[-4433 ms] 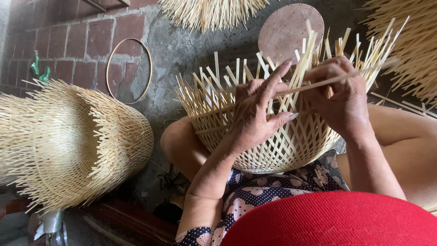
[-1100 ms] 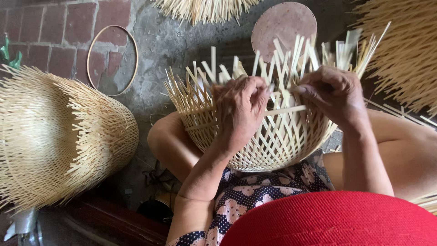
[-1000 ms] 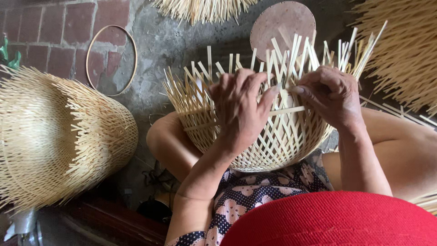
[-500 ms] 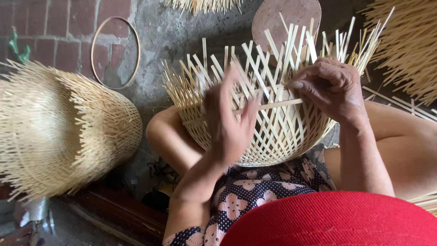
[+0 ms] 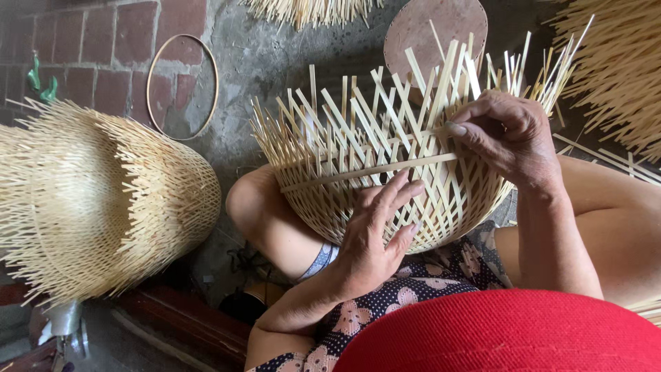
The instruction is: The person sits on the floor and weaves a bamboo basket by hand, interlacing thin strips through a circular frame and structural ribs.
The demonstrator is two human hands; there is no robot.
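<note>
Head view: the half-woven bamboo basket (image 5: pixel 358 186) rests on my lap, loose strips fanning toward 12 o'clock. My left hand (image 5: pixel 375 238) lies flat on its wall, fingers spread wide. My right hand (image 5: pixel 506 138) pinches a horizontal strip (image 5: pixel 365 172) at 2 o'clock. Finished basket (image 5: pixel 96 200) at 9 o'clock.

a finished woven basket (image 5: pixel 96 200) lies beside a thin hoop (image 5: pixel 182 86) on brick paving (image 5: pixel 103 48).
</note>
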